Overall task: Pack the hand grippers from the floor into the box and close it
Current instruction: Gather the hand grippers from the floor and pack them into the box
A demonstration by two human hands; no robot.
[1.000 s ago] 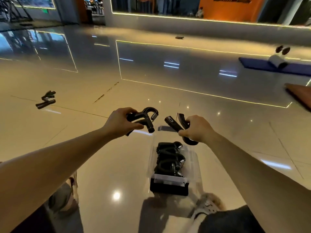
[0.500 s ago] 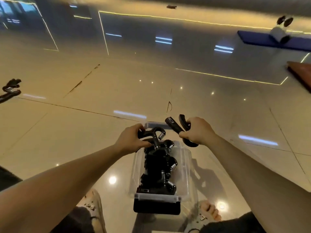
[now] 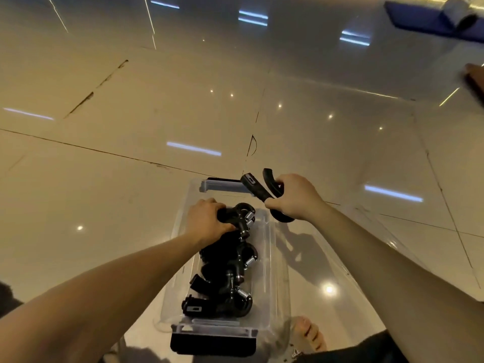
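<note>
A clear plastic box [image 3: 269, 273] with black end latches lies open on the glossy floor in front of me. Several black hand grippers [image 3: 222, 289] with metal springs are piled inside it. My left hand [image 3: 207, 221] grips another black hand gripper [image 3: 242, 217] and holds it low in the far end of the box, on top of the pile. My right hand [image 3: 296, 196] grips a second black hand gripper [image 3: 258, 188] in the air just right of the box's far right corner, handles pointing up and left.
The clear lid [image 3: 348, 258] lies on the floor to the right of the box. My bare foot [image 3: 309, 332] is beside the box's near right corner. A blue mat [image 3: 429, 19] and a rolled object [image 3: 458, 9] lie far right. Pale floor tiles surround the box.
The view has tilted down toward the box. My left hand has lowered its hand gripper from above the box into the far end. My right hand has kept its place and hold.
</note>
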